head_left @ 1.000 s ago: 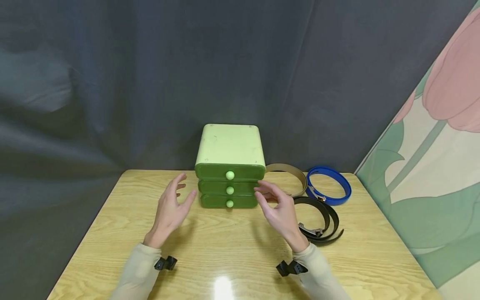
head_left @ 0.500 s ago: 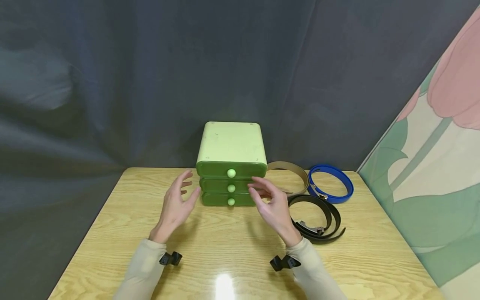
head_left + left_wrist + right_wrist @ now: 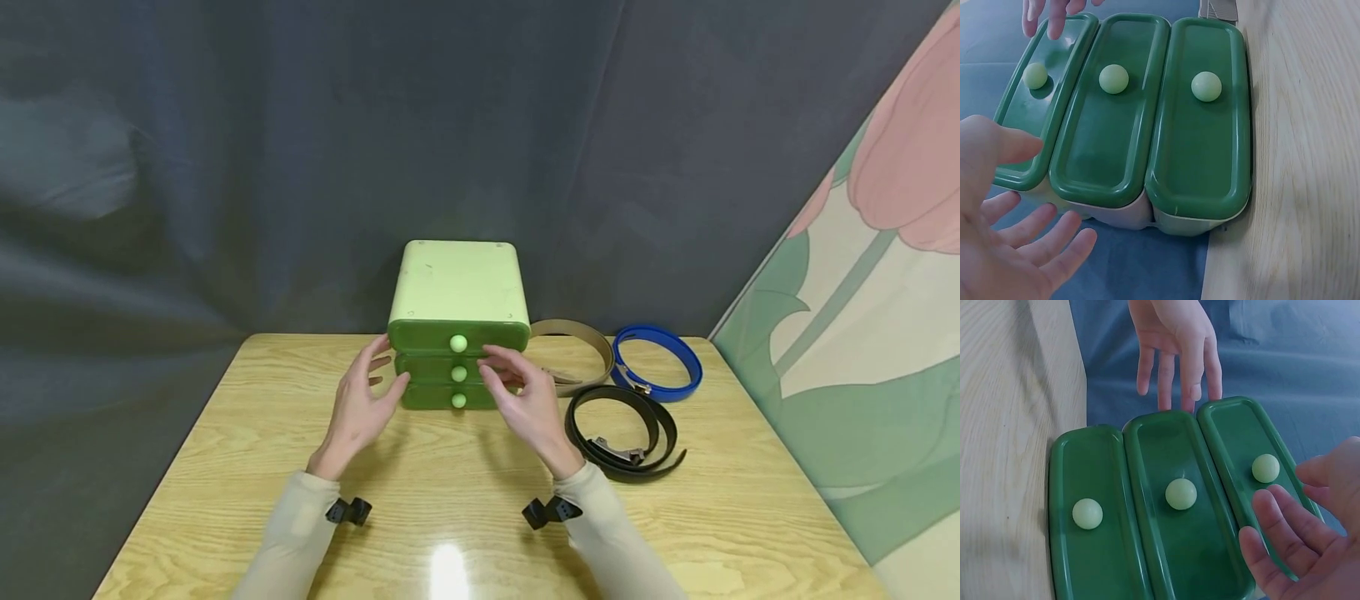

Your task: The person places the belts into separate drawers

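Note:
A small drawer cabinet [image 3: 459,279] with a pale green top and three dark green drawer fronts stands at the table's back middle. Each front carries a round pale knob [image 3: 1114,79], and all the drawers are closed. At the cabinet's left side is my left hand [image 3: 358,410], fingers spread and holding nothing; whether its fingertips touch the side I cannot tell. My right hand [image 3: 531,406] hovers before the right part of the fronts, near the top knob [image 3: 1265,469], its fingers loosely bent around nothing.
Right of the cabinet lie a coiled tan belt [image 3: 600,346], a blue belt [image 3: 693,367] and a black belt [image 3: 667,433] with a metal buckle. A dark curtain [image 3: 337,167] hangs behind the wooden table [image 3: 247,417]. Tulip-patterned cloth [image 3: 885,333] covers the right side.
Both hands have moved inward and slightly forward. The left hand has come to the cabinet's left side, and the right hand has shifted left across the drawer fronts.

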Demonstrator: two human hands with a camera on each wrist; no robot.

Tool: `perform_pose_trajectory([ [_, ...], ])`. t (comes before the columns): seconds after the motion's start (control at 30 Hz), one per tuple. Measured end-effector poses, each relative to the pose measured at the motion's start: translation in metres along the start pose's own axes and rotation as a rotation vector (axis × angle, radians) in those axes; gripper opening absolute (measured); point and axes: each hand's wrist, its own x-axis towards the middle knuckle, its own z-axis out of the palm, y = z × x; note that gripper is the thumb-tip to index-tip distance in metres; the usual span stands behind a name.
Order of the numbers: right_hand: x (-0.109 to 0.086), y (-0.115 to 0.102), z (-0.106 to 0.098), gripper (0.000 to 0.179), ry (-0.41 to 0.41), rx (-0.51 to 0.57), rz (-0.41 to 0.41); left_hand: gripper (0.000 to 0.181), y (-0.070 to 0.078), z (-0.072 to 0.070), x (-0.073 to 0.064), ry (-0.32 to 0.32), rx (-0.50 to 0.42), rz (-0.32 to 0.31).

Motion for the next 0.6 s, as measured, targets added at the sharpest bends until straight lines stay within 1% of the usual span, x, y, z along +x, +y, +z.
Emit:
perform_pose_trajectory([
  [0.13, 0.003, -0.001, 0.005, 0.031, -0.012, -0.001, 0.009, 0.072, 0.000, 0.000, 0.000, -0.004, -0.021, -0.008],
  [0.3, 0.006, -0.002, 0.011, 0.030, -0.002, -0.004, 0.030, 0.073, 0.000, 0.000, 0.001, -0.014, -0.033, -0.011],
  [0.6, 0.014, -0.005, 0.020, 0.030, 0.014, 0.013, 0.027, 0.069, 0.001, 0.001, 0.001, -0.003, -0.060, 0.024],
])
